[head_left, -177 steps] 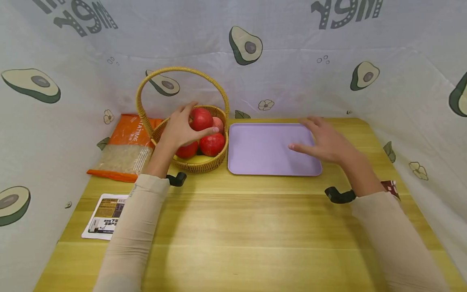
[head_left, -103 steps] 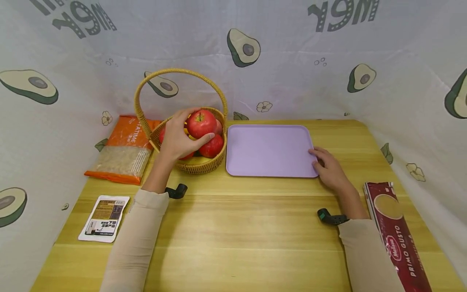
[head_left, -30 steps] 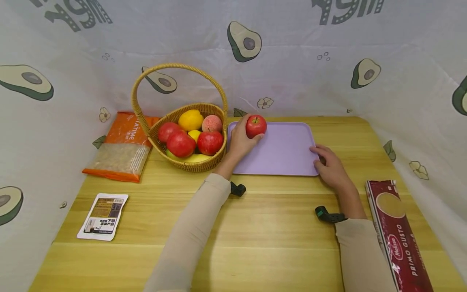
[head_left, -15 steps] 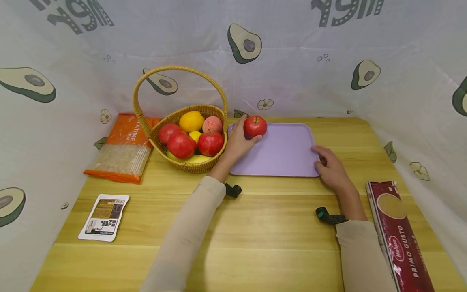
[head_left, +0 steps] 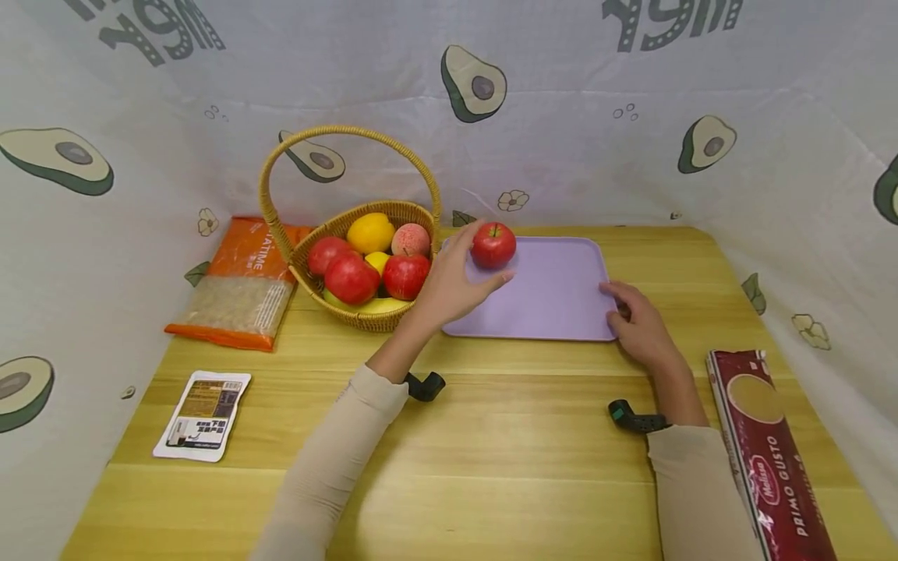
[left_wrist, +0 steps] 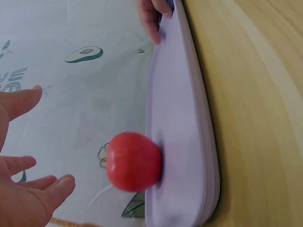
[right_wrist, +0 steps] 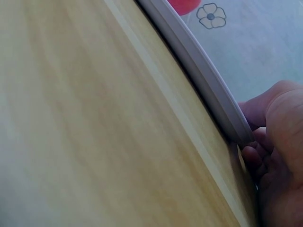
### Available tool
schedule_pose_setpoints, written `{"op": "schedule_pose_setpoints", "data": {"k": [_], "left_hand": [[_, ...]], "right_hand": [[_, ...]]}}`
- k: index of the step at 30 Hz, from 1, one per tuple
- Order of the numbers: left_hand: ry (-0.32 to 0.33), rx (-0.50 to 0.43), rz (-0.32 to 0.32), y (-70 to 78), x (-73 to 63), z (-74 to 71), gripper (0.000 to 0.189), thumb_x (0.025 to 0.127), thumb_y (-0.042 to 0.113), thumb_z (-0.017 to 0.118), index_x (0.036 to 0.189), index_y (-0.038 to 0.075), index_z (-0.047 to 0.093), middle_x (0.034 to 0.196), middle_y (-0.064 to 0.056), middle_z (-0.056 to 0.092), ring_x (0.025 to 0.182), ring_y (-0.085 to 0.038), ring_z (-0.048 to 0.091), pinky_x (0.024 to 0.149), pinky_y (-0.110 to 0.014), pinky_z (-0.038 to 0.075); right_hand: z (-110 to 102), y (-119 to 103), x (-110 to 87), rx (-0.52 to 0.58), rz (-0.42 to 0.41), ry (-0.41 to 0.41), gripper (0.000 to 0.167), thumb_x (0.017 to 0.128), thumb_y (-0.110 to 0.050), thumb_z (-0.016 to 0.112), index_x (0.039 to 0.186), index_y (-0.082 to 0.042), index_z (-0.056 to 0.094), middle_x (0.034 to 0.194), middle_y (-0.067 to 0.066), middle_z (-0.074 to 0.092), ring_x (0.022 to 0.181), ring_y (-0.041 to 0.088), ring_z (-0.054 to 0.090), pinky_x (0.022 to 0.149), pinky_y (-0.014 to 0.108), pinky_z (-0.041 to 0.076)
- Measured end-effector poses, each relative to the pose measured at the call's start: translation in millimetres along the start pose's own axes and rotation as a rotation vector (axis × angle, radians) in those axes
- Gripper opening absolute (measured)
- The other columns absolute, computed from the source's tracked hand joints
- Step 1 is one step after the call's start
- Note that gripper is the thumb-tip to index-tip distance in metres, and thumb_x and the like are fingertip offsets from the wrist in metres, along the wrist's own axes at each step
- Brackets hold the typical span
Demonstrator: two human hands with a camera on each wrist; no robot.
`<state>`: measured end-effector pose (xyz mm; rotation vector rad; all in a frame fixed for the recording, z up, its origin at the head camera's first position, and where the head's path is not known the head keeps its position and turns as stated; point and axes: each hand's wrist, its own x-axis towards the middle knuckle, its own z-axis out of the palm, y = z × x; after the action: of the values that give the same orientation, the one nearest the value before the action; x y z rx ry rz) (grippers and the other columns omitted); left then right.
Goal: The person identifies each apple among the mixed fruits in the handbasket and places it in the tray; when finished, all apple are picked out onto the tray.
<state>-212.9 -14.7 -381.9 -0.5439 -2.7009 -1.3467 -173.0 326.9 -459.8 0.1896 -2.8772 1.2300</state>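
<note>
A red apple [head_left: 494, 245] sits at the left end of the lilac tray [head_left: 554, 296]. My left hand [head_left: 452, 284] is spread beside it, over the tray's left edge; the left wrist view shows a gap between these fingers [left_wrist: 59, 189] and the apple. At the tray's right edge, my right hand [head_left: 634, 323] grips the rim, thumb above and the other fingers curled at its outer side in the right wrist view. Left of the tray stands a wicker basket [head_left: 379, 321] with a tall handle, holding more red apples [head_left: 351, 278], a peach [head_left: 411, 239] and yellow fruit [head_left: 370, 233].
An orange and clear bag [head_left: 235, 288] lies left of the basket. Nearer me is a small white packet [head_left: 202, 416]. A dark red Primo Gusto pasta packet [head_left: 772, 456] lies by my right forearm. A printed curtain [head_left: 561, 140] hangs around the wooden table [head_left: 519, 452].
My left hand lifted an apple from the basket, carried it right and set it on the tray, then let go and drew back leftward. My right hand came down onto the tray's right rim and stays there.
</note>
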Motion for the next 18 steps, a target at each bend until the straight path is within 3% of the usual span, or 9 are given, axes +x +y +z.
{"op": "schedule_pose_setpoints", "data": {"k": [5,10,18], "left_hand": [[0.043,-0.005,0.086,-4.8,-15.3,-25.1,0.083,0.085,0.045,0.082,0.155,0.017,0.046,0.157,-0.001,0.049,0.134,-0.02,0.053,0.111,-0.036,0.05],[0.08,0.026,0.145,-13.5,-26.4,-51.5,0.067,0.087,0.046,0.08,0.144,0.02,0.059,0.147,0.001,0.059,0.134,-0.019,0.054,0.115,-0.039,0.045],[0.15,0.109,0.108,-28.0,-42.6,-87.4,0.067,0.082,0.053,0.082,0.139,0.023,0.063,0.145,0.001,0.059,0.139,-0.022,0.051,0.116,-0.052,0.04]], "right_hand": [[-1,0,-0.9,0.001,0.001,-0.007,0.049,0.104,-0.002,0.044,0.153,0.003,0.042,0.159,0.032,0.034,0.137,0.05,0.04,0.109,0.069,0.035],[-3,0,-1.1,-0.009,-0.003,0.004,0.049,0.104,-0.002,0.044,0.152,0.003,0.043,0.159,0.031,0.034,0.137,0.05,0.04,0.109,0.069,0.035],[0,0,-0.4,-0.007,0.0,-0.003,0.048,0.103,-0.001,0.045,0.152,0.003,0.044,0.158,0.031,0.035,0.138,0.049,0.041,0.108,0.068,0.036]]}}
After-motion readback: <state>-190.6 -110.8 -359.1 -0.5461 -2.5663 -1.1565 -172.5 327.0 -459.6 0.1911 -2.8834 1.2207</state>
